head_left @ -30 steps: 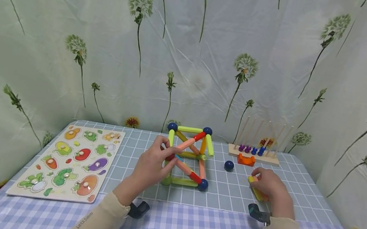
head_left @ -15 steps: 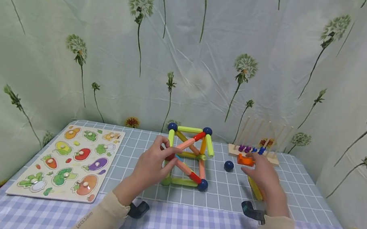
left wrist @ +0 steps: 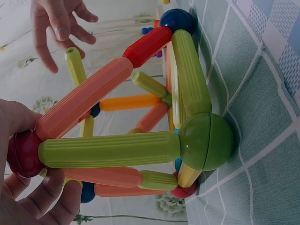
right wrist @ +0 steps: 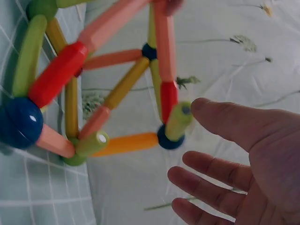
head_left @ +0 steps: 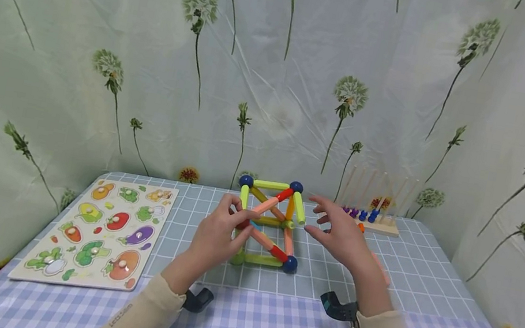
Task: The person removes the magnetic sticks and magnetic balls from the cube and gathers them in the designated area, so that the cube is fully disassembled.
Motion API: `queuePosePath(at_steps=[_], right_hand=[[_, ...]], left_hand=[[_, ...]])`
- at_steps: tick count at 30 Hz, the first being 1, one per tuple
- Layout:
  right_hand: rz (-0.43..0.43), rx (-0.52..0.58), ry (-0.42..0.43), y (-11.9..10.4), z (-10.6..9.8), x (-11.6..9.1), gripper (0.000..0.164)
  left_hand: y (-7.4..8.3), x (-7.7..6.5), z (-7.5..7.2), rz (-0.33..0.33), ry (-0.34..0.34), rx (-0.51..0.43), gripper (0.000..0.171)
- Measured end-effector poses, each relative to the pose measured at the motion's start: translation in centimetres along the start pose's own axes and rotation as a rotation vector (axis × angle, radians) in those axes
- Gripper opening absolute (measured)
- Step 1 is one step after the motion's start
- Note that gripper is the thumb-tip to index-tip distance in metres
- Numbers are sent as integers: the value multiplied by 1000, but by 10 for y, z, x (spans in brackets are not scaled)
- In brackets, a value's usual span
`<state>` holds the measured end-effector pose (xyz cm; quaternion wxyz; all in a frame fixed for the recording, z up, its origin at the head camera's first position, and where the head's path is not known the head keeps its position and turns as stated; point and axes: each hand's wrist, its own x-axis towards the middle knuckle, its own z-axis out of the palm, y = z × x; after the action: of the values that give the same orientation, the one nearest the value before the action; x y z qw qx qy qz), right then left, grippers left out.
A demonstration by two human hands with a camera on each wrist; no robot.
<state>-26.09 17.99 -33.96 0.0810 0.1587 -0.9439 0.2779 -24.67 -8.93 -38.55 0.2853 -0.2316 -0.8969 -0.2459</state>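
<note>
A frame of magnetic building sticks and balls stands mid-table, with dark blue balls [head_left: 290, 264] at several corners and a green ball [left wrist: 206, 140] low on the near side. My left hand [head_left: 219, 232] pinches a red ball [left wrist: 26, 154] at an upper corner, where salmon and green sticks meet. From the upper right blue ball, a yellow-green stick [head_left: 299, 209] juts out with its far end free. My right hand [head_left: 341, 236] hovers just right of that stick, fingers spread and holding nothing. Its thumb tip lies right by the stick's end [right wrist: 185, 110] in the right wrist view.
A vegetable peg puzzle board [head_left: 95, 231] lies on the left. At the back right stands a wooden peg rack [head_left: 383, 228] with purple and blue beads. An orange piece [head_left: 361, 227] and a salmon stick [head_left: 381, 269] are partly hidden behind the right hand and forearm.
My right hand has let go of a yellow stick at the right and moved left to the frame, now covering the loose blue ball. The left hand stays in place.
</note>
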Motion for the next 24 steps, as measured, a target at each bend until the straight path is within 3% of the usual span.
queuePosePath(at_steps=[7,13,24], right_hand=[[-103,-8,-42,-6,14,2,58],[-64,-68,-60,-4,22,4,42],[-8,-57,-97,10,40,12,37]], left_hand=[[-1,0,0,-1,4,-7,23],[-1,0,0,0,1,1,24],[0,0,0,-5,-3,1,23]])
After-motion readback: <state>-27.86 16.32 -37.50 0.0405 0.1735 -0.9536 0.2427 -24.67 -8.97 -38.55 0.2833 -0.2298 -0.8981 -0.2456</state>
